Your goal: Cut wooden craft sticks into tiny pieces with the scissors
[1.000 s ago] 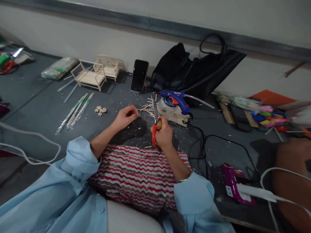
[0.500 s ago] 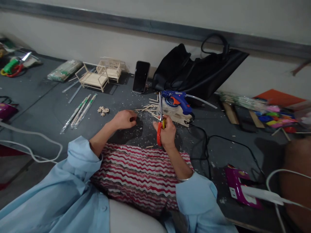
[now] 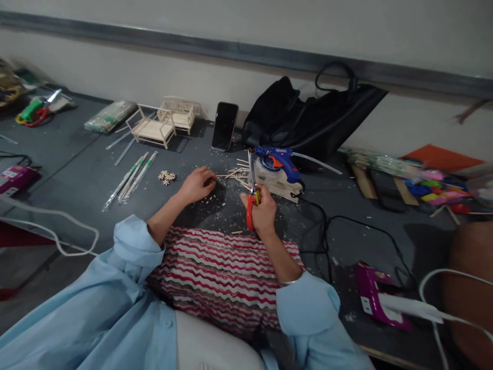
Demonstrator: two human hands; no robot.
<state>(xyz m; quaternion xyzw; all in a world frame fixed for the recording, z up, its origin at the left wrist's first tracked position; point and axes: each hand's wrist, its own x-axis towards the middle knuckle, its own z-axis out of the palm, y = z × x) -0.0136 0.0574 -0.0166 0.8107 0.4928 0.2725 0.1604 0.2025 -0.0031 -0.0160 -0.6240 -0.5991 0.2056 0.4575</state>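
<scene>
My right hand (image 3: 264, 210) is wrapped round the orange-and-yellow handles of a pair of scissors (image 3: 250, 213). The blades point away from me, toward a pile of thin wooden sticks (image 3: 235, 173). My left hand (image 3: 197, 186) rests low over the table to the left of that pile, fingers curled inward; anything between the fingertips is hidden. Small wooden bits lie just below it. Left of that hand is a small heap of wooden snowflake-shaped pieces (image 3: 167, 177). Right of the scissors, a blue glue gun (image 3: 279, 159) lies on a clear and wooden support.
Two miniature wooden furniture frames (image 3: 154, 128) stand at the back beside an upright phone (image 3: 225, 126). A black bag (image 3: 304, 118) leans on the wall. Wrapped sticks (image 3: 131, 177) lie left; a purple power socket (image 3: 379, 295) and cables lie right. A striped cloth (image 3: 223, 272) covers the near edge.
My left hand has shifted slightly up and its fingers have turned down toward the table by the sticks. My right hand still holds the scissors, almost unmoved. The view has tilted slightly.
</scene>
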